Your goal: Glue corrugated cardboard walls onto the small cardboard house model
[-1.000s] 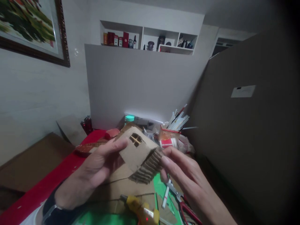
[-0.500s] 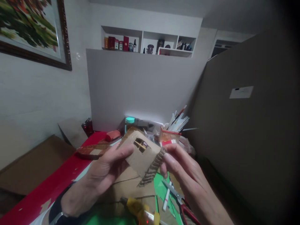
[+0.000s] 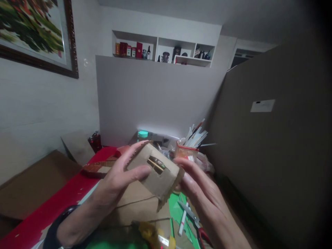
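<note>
A small cardboard model house (image 3: 155,183) is held up above the table, tilted, its wall with a cut-out window facing me. A thin bar crosses that window. Corrugated strips edge the house at the upper left and lower right. My left hand (image 3: 116,180) grips it from the left, thumb on the wall beside the window and fingers along the far edge. On the right, my right hand (image 3: 198,183) pinches the corrugated edge with thumb and fingers. Below lie a yellow glue gun (image 3: 151,235), a white marker pen (image 3: 183,221) and red-handled scissors (image 3: 202,235).
Brown cardboard (image 3: 129,211) and green paper pieces (image 3: 176,207) cover the red tabletop (image 3: 52,207). Behind stands a container (image 3: 185,150) of white sticks, beside a jar with a turquoise lid (image 3: 142,135). A grey panel (image 3: 155,97) closes off the back; a dark one rises at right.
The house has turned, so the corrugated strip at its lower right shows more edge-on. My left fingers have moved up around its upper left edge. The view has shifted slightly.
</note>
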Available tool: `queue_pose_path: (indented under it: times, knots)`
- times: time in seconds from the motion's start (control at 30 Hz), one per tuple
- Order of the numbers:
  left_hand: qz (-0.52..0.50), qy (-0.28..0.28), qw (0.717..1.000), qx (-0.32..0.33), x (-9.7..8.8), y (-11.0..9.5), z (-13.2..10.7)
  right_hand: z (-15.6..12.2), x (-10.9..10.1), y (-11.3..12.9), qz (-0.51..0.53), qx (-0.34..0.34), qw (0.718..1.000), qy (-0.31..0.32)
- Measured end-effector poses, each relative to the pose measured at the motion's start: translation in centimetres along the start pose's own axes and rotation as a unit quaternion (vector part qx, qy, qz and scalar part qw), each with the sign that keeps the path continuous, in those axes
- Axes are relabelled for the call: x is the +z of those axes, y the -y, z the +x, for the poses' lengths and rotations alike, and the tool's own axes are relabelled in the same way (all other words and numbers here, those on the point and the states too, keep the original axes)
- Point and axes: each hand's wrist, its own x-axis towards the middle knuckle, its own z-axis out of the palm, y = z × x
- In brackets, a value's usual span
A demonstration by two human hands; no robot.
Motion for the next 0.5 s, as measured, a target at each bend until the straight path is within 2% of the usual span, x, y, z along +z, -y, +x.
queue_pose_path:
  times: [0.17, 0.3, 0.37, 0.5]
  knots:
    - [0.091, -0.040, 0.994, 0.050, -0.5, -0.6, 0.1, -0.6, 0.2, 0.4, -0.004, 0.026, 1.000, -0.014]
    - [0.136, -0.048, 0.985, 0.095, -0.6, -1.3, -0.5, -0.9, 0.5, 0.5, 0.063, 0.025, 0.998, 0.017]
    - [0.158, -0.039, 0.980, 0.118, -0.7, -1.6, -0.7, -1.0, 0.7, 0.2, 0.086, 0.009, 0.996, 0.038]
    - [0.194, -0.005, 0.969, 0.155, -1.4, -2.0, -0.9, -0.7, 0.9, -0.8, 0.069, -0.069, 0.995, 0.034]
